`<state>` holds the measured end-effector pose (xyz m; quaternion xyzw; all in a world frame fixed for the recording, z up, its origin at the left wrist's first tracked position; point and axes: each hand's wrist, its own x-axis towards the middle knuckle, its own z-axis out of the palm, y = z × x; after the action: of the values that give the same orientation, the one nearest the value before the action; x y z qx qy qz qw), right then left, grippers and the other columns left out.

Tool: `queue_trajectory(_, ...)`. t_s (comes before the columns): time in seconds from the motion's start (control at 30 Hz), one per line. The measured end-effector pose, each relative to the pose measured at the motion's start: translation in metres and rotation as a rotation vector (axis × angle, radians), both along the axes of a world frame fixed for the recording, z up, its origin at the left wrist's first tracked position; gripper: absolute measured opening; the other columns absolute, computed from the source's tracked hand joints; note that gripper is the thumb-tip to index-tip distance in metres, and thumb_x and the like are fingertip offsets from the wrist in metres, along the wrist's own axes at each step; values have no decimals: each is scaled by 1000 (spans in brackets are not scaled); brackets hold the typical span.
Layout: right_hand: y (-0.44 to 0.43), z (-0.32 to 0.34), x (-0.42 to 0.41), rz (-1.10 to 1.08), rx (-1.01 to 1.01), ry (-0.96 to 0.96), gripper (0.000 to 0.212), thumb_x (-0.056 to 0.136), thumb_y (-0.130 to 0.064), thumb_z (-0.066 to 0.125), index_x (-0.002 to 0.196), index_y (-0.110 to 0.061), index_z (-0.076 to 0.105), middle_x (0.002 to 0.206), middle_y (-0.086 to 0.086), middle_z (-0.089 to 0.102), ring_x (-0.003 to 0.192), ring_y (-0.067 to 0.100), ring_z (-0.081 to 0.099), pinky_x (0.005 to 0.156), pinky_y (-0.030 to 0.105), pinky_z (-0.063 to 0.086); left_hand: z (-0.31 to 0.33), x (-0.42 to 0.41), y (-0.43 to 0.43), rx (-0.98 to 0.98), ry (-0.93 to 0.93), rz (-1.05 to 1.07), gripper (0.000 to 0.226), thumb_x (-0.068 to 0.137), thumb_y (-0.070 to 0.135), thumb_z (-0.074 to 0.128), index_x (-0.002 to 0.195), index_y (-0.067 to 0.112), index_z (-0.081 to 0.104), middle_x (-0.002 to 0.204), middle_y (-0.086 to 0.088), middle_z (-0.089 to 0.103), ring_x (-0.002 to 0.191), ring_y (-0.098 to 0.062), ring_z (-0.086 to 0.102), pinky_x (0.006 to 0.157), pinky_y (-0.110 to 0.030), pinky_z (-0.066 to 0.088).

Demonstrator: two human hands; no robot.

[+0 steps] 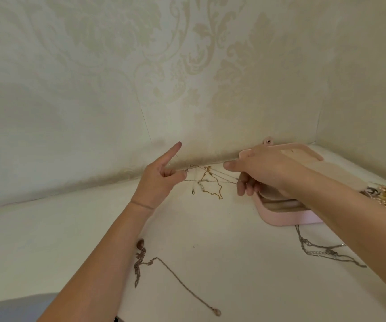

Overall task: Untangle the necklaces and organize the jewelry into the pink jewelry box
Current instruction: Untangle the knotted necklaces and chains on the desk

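The left hand [158,180] and right hand [259,175] are pinching tangled fine gold and silver chains [207,180] taut above the white worktop [210,231], just left of the open pink jewelry box [287,218]. Likely best: easing tension, teasing loops apart.

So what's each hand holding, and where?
The tangled necklaces, stretched between them: left hand pinches the chains' left end, right hand grips the right end.
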<state>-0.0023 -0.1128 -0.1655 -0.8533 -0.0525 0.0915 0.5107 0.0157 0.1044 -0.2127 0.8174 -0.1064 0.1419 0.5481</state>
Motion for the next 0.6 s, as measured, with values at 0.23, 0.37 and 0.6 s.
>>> queue_trajectory(0.23, 20, -1, -15, 9, 173, 92, 42, 95, -53, 45, 73, -18, 40, 71, 12, 73, 42, 15, 57, 44, 19, 43, -5, 2, -7, 205, -235, 298, 67, 74, 24, 81, 134, 27, 50, 49, 7, 32, 43, -9, 35, 50, -12, 34)
queue_trajectory(0.37, 28, -3, -22, -112, 375, 60, 43, 95, -56, 43, 83, -15, 51, 84, 13, 73, 54, 22, 65, 46, 22, 47, -1, -3, -6, 467, -258, 330, 101, 64, 30, 87, 146, 33, 29, 54, 3, 37, 49, -9, 40, 57, -26, 45)
queue_trajectory(0.6, 8, 11, -3, -286, 619, -46, 44, 96, -37, 52, 61, -12, 46, 39, -1, 48, 38, 17, 49, 43, 22, 44, 1, -7, -11, 621, -178, 275, 119, 56, 39, 90, 151, 28, 18, 58, 6, 39, 55, -13, 41, 63, -37, 49)
